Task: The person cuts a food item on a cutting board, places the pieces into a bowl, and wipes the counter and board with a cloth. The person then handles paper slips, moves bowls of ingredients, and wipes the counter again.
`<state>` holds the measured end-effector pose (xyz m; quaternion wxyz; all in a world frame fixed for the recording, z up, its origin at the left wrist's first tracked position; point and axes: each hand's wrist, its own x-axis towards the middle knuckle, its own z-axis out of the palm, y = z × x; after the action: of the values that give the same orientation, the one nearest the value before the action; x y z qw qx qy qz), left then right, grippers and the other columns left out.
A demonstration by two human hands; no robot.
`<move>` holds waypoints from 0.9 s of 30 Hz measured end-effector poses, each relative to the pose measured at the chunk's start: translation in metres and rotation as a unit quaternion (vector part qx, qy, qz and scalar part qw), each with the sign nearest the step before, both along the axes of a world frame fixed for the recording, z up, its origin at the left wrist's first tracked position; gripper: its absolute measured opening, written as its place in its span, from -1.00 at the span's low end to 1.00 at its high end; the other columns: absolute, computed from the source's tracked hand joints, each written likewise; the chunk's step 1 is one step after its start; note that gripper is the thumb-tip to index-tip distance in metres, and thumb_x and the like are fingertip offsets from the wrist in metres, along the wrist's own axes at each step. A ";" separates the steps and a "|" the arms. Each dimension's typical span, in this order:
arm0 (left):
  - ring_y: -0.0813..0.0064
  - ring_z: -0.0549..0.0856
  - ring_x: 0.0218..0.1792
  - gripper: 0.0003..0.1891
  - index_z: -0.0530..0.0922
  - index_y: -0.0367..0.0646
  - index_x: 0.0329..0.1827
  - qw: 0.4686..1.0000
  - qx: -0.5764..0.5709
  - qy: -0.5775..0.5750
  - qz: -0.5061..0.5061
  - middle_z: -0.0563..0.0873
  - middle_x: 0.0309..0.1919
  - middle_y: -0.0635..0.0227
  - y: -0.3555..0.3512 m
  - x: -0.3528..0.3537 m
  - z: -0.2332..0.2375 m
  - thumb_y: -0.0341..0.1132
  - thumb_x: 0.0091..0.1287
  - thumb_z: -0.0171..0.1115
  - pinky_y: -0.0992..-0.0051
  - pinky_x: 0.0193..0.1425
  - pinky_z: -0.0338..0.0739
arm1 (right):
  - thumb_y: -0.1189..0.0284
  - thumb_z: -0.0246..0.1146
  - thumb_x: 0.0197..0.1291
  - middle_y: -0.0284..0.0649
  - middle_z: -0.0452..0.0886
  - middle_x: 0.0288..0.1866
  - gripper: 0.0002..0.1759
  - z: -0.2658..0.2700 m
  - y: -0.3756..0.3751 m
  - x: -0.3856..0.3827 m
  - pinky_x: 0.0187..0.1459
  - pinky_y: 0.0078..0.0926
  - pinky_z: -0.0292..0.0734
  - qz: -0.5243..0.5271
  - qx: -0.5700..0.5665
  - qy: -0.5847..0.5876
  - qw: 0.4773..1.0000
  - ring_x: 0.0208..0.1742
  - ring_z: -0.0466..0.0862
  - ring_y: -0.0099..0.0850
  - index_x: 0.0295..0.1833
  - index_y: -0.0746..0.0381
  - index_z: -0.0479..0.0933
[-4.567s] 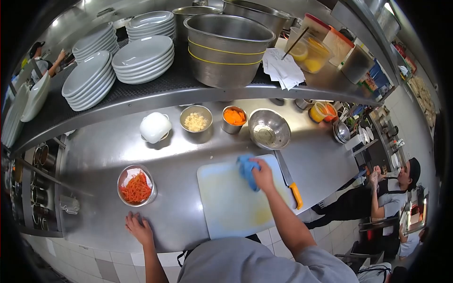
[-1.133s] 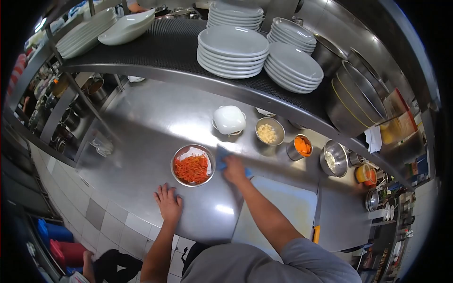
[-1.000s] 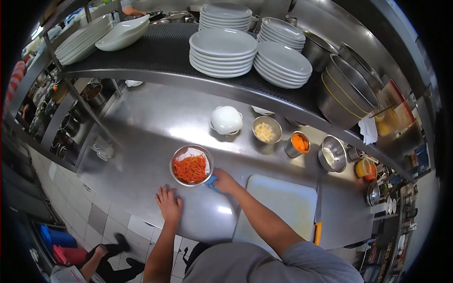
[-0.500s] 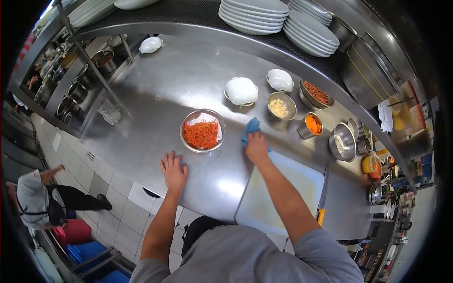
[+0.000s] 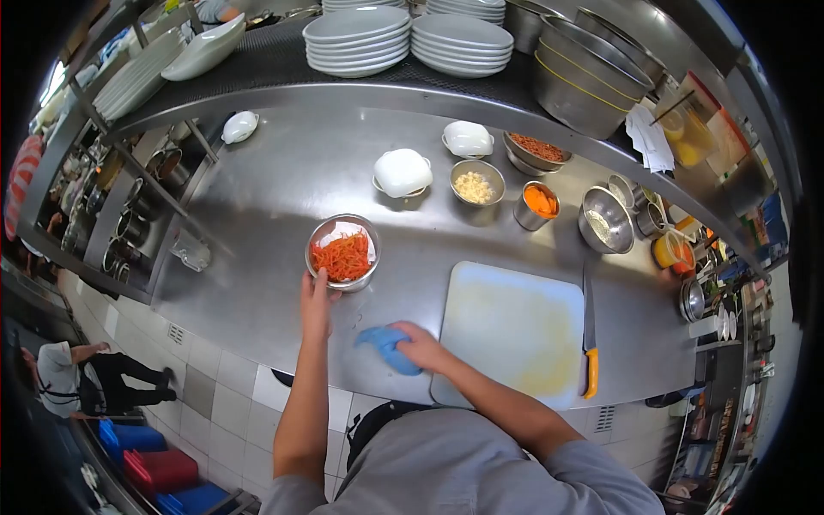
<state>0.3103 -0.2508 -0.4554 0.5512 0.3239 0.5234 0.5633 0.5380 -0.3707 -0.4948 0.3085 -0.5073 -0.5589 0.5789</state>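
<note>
My left hand [image 5: 318, 299] is at the near side of a metal bowl [image 5: 375, 268], its fingers closed against the rim and wall. Orange-red shredded vegetable [image 5: 343, 257], looking like carrot, lies in that bowl on white paper. My right hand [image 5: 421, 347] grips a blue cloth [image 5: 388, 348], pressed on the steel counter near its front edge. The cloth is slightly blurred. Right of this hand lies a pale cutting board [image 5: 506, 335], with an orange-handled knife [image 5: 590, 343] along its right side.
Behind the bowl stand white lidded dishes [image 5: 402, 172], a bowl of chopped pale food [image 5: 475, 184], a tin of orange slices [image 5: 539, 206] and a metal bowl [image 5: 606, 221]. An overhead shelf [image 5: 257, 101] carries stacked plates [image 5: 356, 43]. A co-worker [image 5: 86, 378] is at the left.
My left hand has gone from flat on the counter to the bowl. My right hand has brought the blue cloth leftward and nearer me. The view has shifted, showing the whole knife.
</note>
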 end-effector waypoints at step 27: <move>0.20 0.70 0.21 -0.51 0.46 -0.16 0.48 0.958 -0.115 0.105 -0.242 0.67 0.32 0.18 0.141 0.210 0.005 -0.09 0.63 -0.02 0.11 0.20 0.66 | 0.51 0.21 0.42 -0.25 0.71 0.19 -0.51 -0.005 -0.056 0.143 0.26 -0.40 0.61 -0.212 -0.055 0.189 0.957 0.19 0.68 -0.45 0.44 0.23 0.53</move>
<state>0.5200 -0.1093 -0.4506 0.6466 0.4327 0.5452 0.3121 0.6814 -0.4262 -0.4999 0.4957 -0.5120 -0.3373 0.6151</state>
